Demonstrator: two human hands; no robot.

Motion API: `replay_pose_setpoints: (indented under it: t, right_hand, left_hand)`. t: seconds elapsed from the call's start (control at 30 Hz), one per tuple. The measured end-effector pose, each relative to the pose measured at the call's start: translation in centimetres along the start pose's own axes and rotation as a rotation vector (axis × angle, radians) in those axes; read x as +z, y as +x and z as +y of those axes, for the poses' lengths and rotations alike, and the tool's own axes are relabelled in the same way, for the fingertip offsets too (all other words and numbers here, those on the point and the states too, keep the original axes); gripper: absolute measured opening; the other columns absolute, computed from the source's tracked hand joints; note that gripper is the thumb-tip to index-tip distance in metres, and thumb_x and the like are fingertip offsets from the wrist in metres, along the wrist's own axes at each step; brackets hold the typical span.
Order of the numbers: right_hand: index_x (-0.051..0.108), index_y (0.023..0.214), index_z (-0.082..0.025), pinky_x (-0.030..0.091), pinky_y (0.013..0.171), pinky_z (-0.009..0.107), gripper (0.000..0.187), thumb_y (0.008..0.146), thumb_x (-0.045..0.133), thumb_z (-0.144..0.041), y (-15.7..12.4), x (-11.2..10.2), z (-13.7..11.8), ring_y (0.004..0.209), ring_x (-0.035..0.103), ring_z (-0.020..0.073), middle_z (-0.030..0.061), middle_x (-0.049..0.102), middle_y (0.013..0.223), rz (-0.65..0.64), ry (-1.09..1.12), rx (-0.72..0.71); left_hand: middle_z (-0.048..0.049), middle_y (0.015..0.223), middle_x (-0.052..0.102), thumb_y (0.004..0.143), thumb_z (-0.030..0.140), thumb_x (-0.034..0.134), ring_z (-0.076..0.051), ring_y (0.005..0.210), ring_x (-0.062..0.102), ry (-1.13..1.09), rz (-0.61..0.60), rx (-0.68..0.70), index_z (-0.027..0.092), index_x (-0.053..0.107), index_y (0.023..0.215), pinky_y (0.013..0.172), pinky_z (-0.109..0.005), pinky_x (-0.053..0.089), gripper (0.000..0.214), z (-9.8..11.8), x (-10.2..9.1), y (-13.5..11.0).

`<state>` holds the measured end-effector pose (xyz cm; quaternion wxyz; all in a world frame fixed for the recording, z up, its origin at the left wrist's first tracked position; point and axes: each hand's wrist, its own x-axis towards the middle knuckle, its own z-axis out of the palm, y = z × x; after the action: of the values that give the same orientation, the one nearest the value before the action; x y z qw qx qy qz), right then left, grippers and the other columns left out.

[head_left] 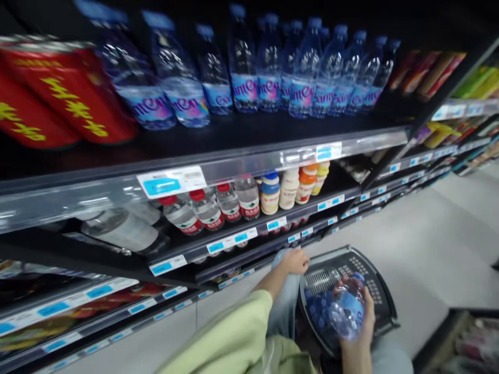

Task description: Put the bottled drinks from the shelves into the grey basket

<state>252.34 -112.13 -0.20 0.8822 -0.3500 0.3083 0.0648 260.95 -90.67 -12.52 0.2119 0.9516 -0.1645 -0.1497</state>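
My right hand [360,324] grips a clear water bottle [346,309] with a blue cap, held over a dark shopping basket [380,291] on the floor. Several more blue-capped bottles [317,309] lie inside the basket. My left hand [294,261], at the end of a light green sleeve [234,337], rests at the basket's near rim with its fingers curled; whether it grips the rim I cannot tell. Both hands are low, beneath the store shelves.
A black shelf unit [234,166] runs along the left with price tags. Its top row holds matching water bottles [300,72] and red cans [58,93]; lower down stand red-capped bottles [206,210] and small yoghurt drinks [288,188]. Grey aisle floor [429,244] stretches right; another rack [463,337] stands bottom right.
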Motion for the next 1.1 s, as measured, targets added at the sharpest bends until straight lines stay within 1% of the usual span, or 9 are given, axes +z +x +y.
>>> replay_pose_setpoints:
  t: [0.07, 0.13, 0.23, 0.37, 0.53, 0.7, 0.83, 0.97, 1.1]
  right_hand:
    - [0.077, 0.102, -0.024, 0.067, 0.071, 0.035, 0.040, 0.076, 0.084, -0.054, -0.6, -1.4, 1.1, 0.078, 0.078, 0.0215, 0.0010, 0.083, 0.096, -0.027, -0.004, 0.056]
    - [0.077, 0.105, -0.025, 0.068, 0.078, 0.040, 0.041, 0.078, 0.081, -0.055, -1.2, -1.8, 1.6, 0.080, 0.078, 0.0227, 0.0021, 0.083, 0.101, -0.064, -0.001, 0.107]
    - [0.078, 0.107, -0.024, 0.068, 0.089, 0.043, 0.039, 0.079, 0.078, -0.051, -1.5, -1.1, 1.5, 0.089, 0.079, 0.0241, 0.0034, 0.083, 0.105, -0.126, 0.029, 0.176]
    - [0.079, 0.111, -0.028, 0.068, 0.094, 0.042, 0.033, 0.087, 0.078, -0.050, -1.4, 0.3, 1.5, 0.094, 0.080, 0.0231, 0.0003, 0.083, 0.104, -0.165, 0.015, 0.152]
    - [0.079, 0.105, -0.027, 0.070, 0.085, 0.041, 0.036, 0.081, 0.086, -0.053, -1.0, 0.6, 2.4, 0.087, 0.080, 0.0231, 0.0006, 0.083, 0.095, -0.108, -0.042, 0.159]
    - [0.079, 0.106, -0.020, 0.069, 0.078, 0.035, 0.043, 0.083, 0.078, -0.055, -1.0, 0.7, 2.6, 0.089, 0.080, 0.0220, 0.0074, 0.084, 0.108, -0.156, -0.047, 0.233]
    - [0.079, 0.109, -0.023, 0.066, 0.070, 0.030, 0.041, 0.081, 0.086, -0.052, -1.1, 0.8, 2.7, 0.079, 0.078, 0.0192, 0.0025, 0.084, 0.100, -0.186, -0.074, 0.215]
    - [0.079, 0.112, -0.024, 0.067, 0.070, 0.031, 0.046, 0.074, 0.091, -0.048, -0.9, 0.7, 3.1, 0.082, 0.080, 0.0211, 0.0016, 0.083, 0.095, -0.198, -0.110, 0.190]
    - [0.079, 0.111, -0.022, 0.068, 0.073, 0.036, 0.046, 0.075, 0.086, -0.050, -0.9, 1.0, 3.2, 0.087, 0.081, 0.0254, 0.0044, 0.084, 0.096, -0.214, -0.133, 0.219]
  left_hand:
    - [-0.0064, 0.096, 0.083, 0.089, 0.023, 0.060, -0.027, 0.099, 0.076, 0.125, 0.028, 0.019, 0.024, 0.081, 0.087, 0.102, -0.039, 0.059, 0.021, 0.4, 0.2, 0.4]
    - [-0.0074, 0.101, 0.083, 0.092, 0.022, 0.058, -0.024, 0.101, 0.074, 0.135, 0.016, 0.032, 0.021, 0.082, 0.091, 0.105, -0.035, 0.056, 0.024, 0.7, 0.3, 0.8]
    - [-0.0083, 0.107, 0.082, 0.096, 0.021, 0.054, -0.023, 0.105, 0.073, 0.102, -0.008, 0.013, 0.019, 0.082, 0.096, 0.108, -0.034, 0.054, 0.028, 0.7, 0.7, 1.2]
    - [-0.0098, 0.115, 0.081, 0.098, 0.021, 0.052, -0.023, 0.113, 0.071, 0.095, -0.014, 0.022, 0.019, 0.081, 0.100, 0.112, -0.034, 0.051, 0.029, 0.5, 0.8, 1.3]
    - [-0.0084, 0.115, 0.082, 0.098, 0.020, 0.052, -0.022, 0.113, 0.071, 0.136, -0.021, 0.024, 0.020, 0.082, 0.099, 0.114, -0.034, 0.049, 0.030, 0.7, 0.3, 1.3]
    - [-0.0085, 0.120, 0.081, 0.100, 0.021, 0.050, -0.022, 0.117, 0.071, 0.143, -0.038, 0.030, 0.019, 0.082, 0.105, 0.117, -0.033, 0.047, 0.032, 1.0, 0.6, 1.8]
    - [-0.0079, 0.121, 0.081, 0.102, 0.023, 0.049, -0.021, 0.117, 0.071, 0.158, -0.039, 0.028, 0.020, 0.082, 0.107, 0.116, -0.032, 0.047, 0.033, 1.0, 1.2, 2.0]
    - [-0.0042, 0.122, 0.081, 0.102, 0.024, 0.050, -0.020, 0.118, 0.070, 0.154, -0.017, 0.013, 0.023, 0.081, 0.107, 0.116, -0.031, 0.047, 0.032, 0.8, 1.3, 1.9]
    - [-0.0044, 0.120, 0.081, 0.101, 0.022, 0.050, -0.020, 0.118, 0.070, 0.146, -0.033, 0.027, 0.022, 0.081, 0.105, 0.113, -0.030, 0.048, 0.031, 0.8, 1.1, 2.0]
